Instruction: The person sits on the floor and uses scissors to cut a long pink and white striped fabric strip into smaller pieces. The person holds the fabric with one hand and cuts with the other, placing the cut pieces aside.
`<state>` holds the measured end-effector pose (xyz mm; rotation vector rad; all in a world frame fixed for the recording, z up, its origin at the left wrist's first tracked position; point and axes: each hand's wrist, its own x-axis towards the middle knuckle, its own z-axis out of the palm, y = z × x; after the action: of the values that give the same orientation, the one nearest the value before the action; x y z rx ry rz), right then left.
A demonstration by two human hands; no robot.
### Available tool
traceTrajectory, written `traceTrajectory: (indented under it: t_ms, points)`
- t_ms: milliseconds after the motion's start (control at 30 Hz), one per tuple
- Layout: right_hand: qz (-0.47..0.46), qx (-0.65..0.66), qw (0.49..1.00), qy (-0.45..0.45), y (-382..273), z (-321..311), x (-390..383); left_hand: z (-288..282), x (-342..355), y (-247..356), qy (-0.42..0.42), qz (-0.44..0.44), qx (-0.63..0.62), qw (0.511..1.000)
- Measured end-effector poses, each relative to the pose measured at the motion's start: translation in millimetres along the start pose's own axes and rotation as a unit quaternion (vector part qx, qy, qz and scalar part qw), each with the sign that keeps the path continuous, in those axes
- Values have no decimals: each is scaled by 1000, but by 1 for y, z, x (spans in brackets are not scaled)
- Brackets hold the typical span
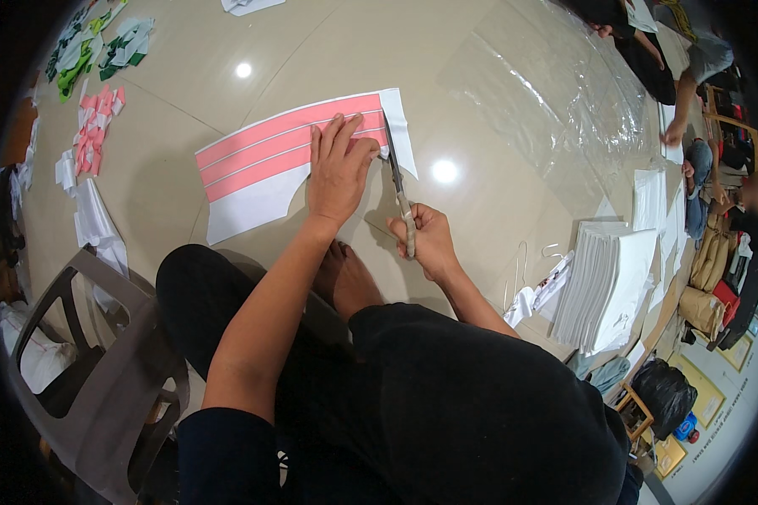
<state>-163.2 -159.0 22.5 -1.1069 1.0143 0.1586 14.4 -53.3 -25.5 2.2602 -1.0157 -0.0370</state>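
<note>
The left hand [338, 168] presses flat, fingers spread, on the pink-and-white striped paper sheet [269, 160]; just right of it, the right hand [429, 240] is clamped on metal scissors [398, 189] cutting the sheet's right end.

This looks like a small workshop. People sit on the shiny tiled floor [328, 50]. Stacks of white sheets [606, 286] sit at three o'clock, and cut scraps [93, 126] at ten o'clock.

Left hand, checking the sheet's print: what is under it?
The left hand lies flat on a pink-and-white striped sheet on the tiled floor. The stripes run under the palm; whatever is printed there is covered.
</note>
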Motion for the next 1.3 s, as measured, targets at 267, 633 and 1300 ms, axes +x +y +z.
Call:
traceTrajectory:
  t_ms: [267,633,1300]
  points:
    - [-5,16,1000,-2,1,1,7,0,0,0,1,2,0,1000]
    - [-1,19,1000,-7,-2,2,4,-1,0,-1,2,2,-2,1000]
    - [-11,3,1000,2,-15,4,12,-3,0,0,7,5,-11,1000]
